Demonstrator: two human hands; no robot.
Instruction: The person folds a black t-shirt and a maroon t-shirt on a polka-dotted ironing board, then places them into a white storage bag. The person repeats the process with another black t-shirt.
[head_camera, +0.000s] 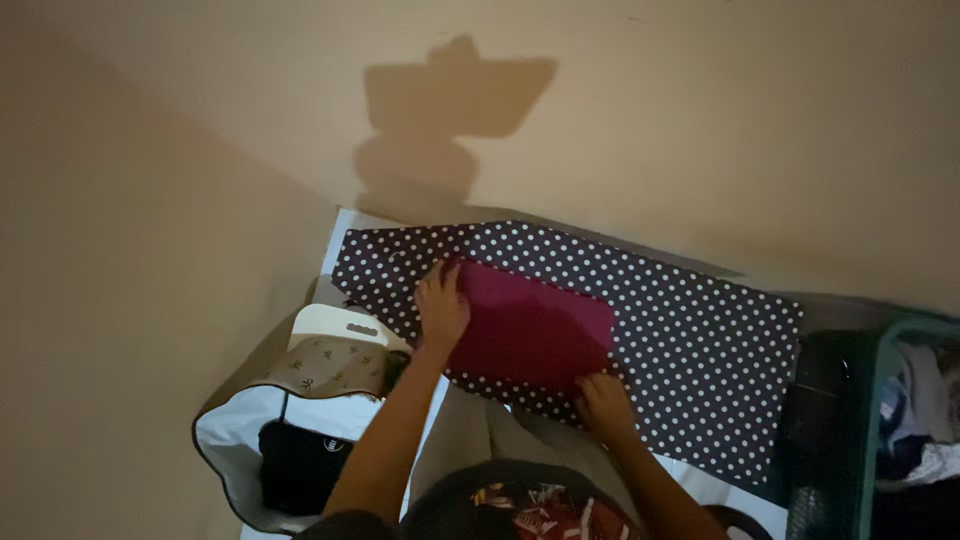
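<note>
- As we look down from the head cam, far left sits an open white bag (228, 432) w/ dark trim, something black inside it.
- Just right of that, a beige patterned pouch (335, 367) lies against a white handled piece (338, 322).
- Our left hand (441, 305) lies flat, fingers spread, pressing on the left edge of the magenta cloth (535, 330); not gripping anything.
- Magenta cloth is a folded rectangle lying on top of the dark polka-dot fabric (690, 340), approx. mid-frame.
- Polka-dot fabric is spread wide over a white surface (350, 222), running from upper left down to lower right, next to the beige wall (700, 120).
- Our right hand (603, 404) rests on the lower right corner of the magenta cloth, fingers curled at the edge; can't tell if it pinches the cloth or only presses it.
- Both hands are well apart, one at each end of the magenta piece.
- Far right: a green basket (868, 430) w/ mixed clothes inside.
</note>
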